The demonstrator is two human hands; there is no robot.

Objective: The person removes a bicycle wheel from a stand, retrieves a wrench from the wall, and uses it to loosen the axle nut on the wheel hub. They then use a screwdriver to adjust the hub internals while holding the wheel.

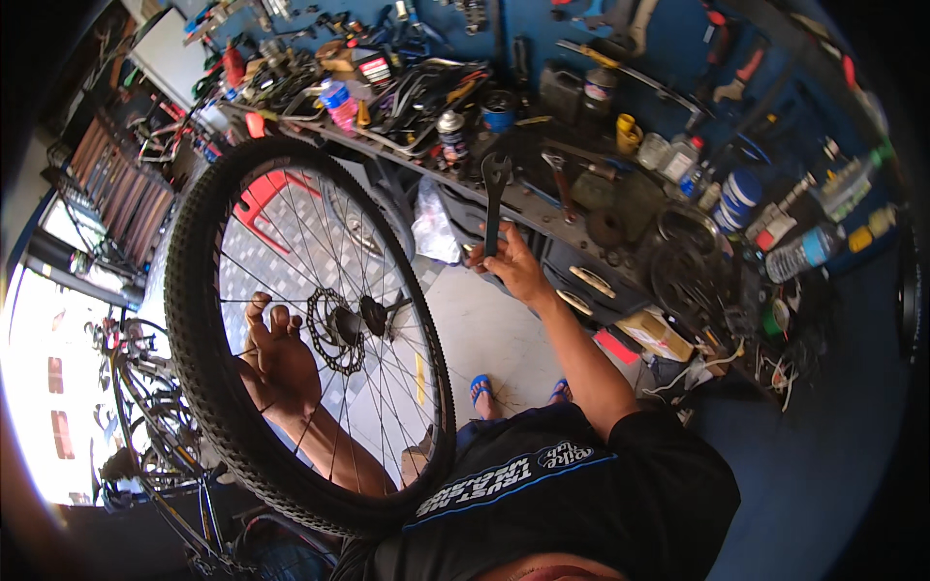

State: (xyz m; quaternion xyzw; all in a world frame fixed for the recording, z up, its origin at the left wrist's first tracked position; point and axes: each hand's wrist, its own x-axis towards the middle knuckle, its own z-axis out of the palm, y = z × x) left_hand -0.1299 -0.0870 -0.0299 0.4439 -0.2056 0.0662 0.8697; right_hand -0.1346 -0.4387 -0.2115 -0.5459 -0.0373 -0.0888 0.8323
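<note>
A bicycle wheel (441, 416) with a knobby black tyre, thin spokes and a disc brake rotor (334, 331) is held up on the left, tilted before my body. My left hand (279, 366) shows through the spokes, its fingers curled and its thumb side at the rim, supporting the wheel. Some of its contact with the rim is hidden by the tyre. In my right hand (513, 263) is a dark open-end wrench (495, 189), gripped by the handle with its jaw pointing up. The wrench is apart from the wheel, close to the workbench edge.
A cluttered workbench (387, 145) runs along the blue wall, covered with tools, cans and bottles. Drawers (581, 286) and a cardboard box (654, 336) are below it on the right. Several bicycles (160, 426) stand at the left. A red stool (262, 208) shows beyond the spokes.
</note>
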